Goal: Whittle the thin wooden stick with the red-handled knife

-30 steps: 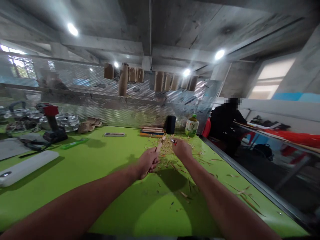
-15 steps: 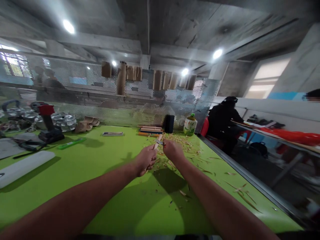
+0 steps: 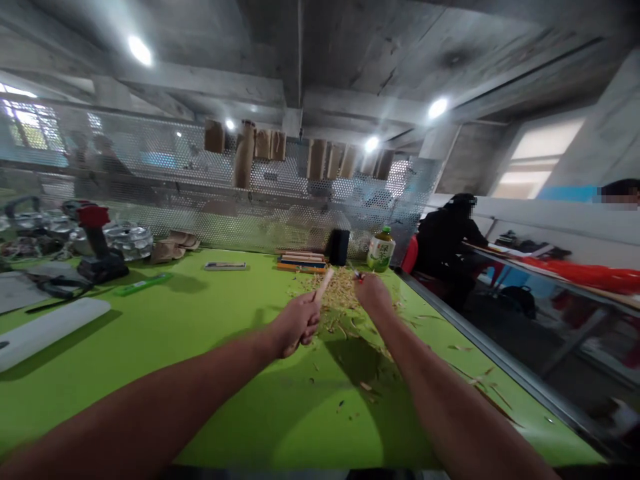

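Over the middle of the green table, my left hand (image 3: 299, 325) is closed around a pale wooden stick (image 3: 325, 283), whose far end tilts up and to the right. To its right, my right hand (image 3: 374, 297) grips a small knife (image 3: 358, 275) with a bit of red at its handle; the fist hides most of it. The blade and the stick are apart. Beneath and beyond both hands lies a heap of wood shavings (image 3: 345, 293) on the table.
At the back stand a stack of wooden strips (image 3: 301, 261), a black block (image 3: 339, 247) and a green-capped bottle (image 3: 381, 250). A cordless drill (image 3: 97, 243), a green tool (image 3: 143, 285) and a white bar (image 3: 53, 333) lie left. Another person (image 3: 450, 233) sits beyond the table's right edge.
My right hand has moved right with the knife, away from the stick. My left hand has shifted slightly right, still holding the stick.
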The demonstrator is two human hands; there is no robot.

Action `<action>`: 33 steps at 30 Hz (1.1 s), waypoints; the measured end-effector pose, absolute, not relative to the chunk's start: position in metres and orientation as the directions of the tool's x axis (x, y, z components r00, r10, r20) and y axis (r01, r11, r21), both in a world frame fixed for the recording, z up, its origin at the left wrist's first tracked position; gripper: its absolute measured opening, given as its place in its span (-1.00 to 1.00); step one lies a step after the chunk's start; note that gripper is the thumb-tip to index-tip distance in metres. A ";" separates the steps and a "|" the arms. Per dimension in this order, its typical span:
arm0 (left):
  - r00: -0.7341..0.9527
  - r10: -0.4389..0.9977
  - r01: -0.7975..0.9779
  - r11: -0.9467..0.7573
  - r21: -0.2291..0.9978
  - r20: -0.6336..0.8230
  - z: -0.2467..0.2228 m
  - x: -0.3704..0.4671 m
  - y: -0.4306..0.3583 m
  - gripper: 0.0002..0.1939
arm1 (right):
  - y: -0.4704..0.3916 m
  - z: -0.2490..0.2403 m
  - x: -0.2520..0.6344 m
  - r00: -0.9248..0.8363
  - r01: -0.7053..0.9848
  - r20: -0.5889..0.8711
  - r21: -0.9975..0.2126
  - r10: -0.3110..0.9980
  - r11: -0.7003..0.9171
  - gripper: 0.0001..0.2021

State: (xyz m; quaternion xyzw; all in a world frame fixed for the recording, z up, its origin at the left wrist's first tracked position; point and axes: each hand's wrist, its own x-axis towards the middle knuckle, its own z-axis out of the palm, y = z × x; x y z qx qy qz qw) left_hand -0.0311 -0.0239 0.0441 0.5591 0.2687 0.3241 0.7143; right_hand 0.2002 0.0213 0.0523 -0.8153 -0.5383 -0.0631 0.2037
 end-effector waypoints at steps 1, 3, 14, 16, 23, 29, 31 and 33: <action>0.620 0.784 -0.164 0.163 0.973 -0.027 0.044 -0.033 -0.020 -0.71 | 0.021 0.051 0.189 0.352 0.931 0.349 -0.230 0.868 -0.285 -0.63; 0.589 0.808 -0.157 0.151 0.976 -0.030 0.044 -0.036 -0.014 -0.76 | 0.019 0.047 0.164 0.221 0.973 0.366 -0.152 0.904 -0.176 -0.67; 0.585 0.809 -0.128 0.163 0.978 -0.058 0.059 -0.035 -0.023 -0.81 | 0.012 0.045 0.140 0.100 0.995 0.378 -0.040 0.920 -0.091 -0.70; 0.591 0.803 -0.136 0.185 0.973 -0.070 0.062 -0.035 -0.024 -0.80 | 0.014 0.043 0.141 0.084 0.996 0.412 -0.034 0.907 -0.077 -0.70; 0.663 0.745 -0.121 0.202 0.972 -0.072 0.058 -0.039 -0.033 -0.70 | 0.029 0.044 0.176 0.341 0.934 0.325 -0.227 0.882 -0.278 -0.65; 0.692 0.722 -0.168 0.179 0.969 -0.014 0.048 -0.035 -0.030 -0.66 | 0.028 0.049 0.212 0.447 0.887 0.294 -0.267 0.845 -0.377 -0.64; 0.644 0.765 -0.161 0.165 0.973 -0.023 0.046 -0.036 -0.023 -0.69 | 0.025 0.047 0.199 0.383 0.919 0.353 -0.240 0.854 -0.313 -0.64; 0.602 0.798 -0.160 0.144 0.977 -0.019 0.046 -0.038 -0.016 -0.73 | 0.021 0.045 0.177 0.280 0.958 0.382 -0.177 0.881 -0.227 -0.67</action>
